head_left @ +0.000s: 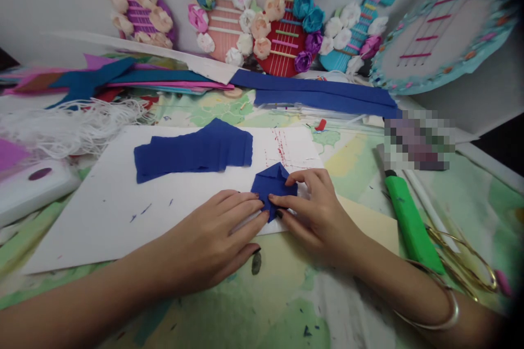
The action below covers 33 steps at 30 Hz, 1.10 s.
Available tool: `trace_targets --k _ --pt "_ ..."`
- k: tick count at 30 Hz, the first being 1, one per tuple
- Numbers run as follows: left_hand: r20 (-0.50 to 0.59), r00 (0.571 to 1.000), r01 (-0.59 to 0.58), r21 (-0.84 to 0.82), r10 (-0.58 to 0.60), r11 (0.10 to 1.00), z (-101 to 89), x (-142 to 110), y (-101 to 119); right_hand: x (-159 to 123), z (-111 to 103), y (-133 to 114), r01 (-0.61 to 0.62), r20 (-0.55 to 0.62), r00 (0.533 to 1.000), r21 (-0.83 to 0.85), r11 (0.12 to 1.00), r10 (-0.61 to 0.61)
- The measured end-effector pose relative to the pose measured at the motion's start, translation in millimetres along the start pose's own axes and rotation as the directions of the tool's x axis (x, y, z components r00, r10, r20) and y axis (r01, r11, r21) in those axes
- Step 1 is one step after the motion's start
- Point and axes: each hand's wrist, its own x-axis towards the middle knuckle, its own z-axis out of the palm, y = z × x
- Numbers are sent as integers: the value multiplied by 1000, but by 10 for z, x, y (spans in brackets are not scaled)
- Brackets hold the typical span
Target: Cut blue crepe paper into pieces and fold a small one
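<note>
A small folded piece of blue crepe paper (pixel 268 185) lies near the right front edge of a white board (pixel 98 212), its top coming to a point. My left hand (pixel 223 229) rests flat with fingers stretched out, the tips pressing the paper's left and lower side. From the right, my right hand (pixel 317 204) holds the piece, with index finger and thumb closed on its lower right and another finger bent at its upper right edge. Behind them on the board sit overlapping blue crepe paper pieces (pixel 184 152).
Blue paper strips (pixel 323 92) lie along the back, below decorated paper guitars (pixel 282 38). White cord (pixel 73 125) and a white device (pixel 36 188) are at left. On the right are a green-handled cutter (pixel 411 223) and gold-handled scissors (pixel 470 264).
</note>
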Motion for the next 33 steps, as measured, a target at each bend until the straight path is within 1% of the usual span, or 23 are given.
trace_targets --k 15,23,33 --pt "11 1000 19 -73 -18 997 -14 -5 5 -22 31 -9 -33 -8 999 -21 999 32" --pt "35 999 -17 -48 19 999 3 1 1 -18 35 5 -40 0 999 -23 999 40" --pt "97 995 -2 -30 5 1000 -20 11 66 -24 35 24 -62 4 998 12 998 62"
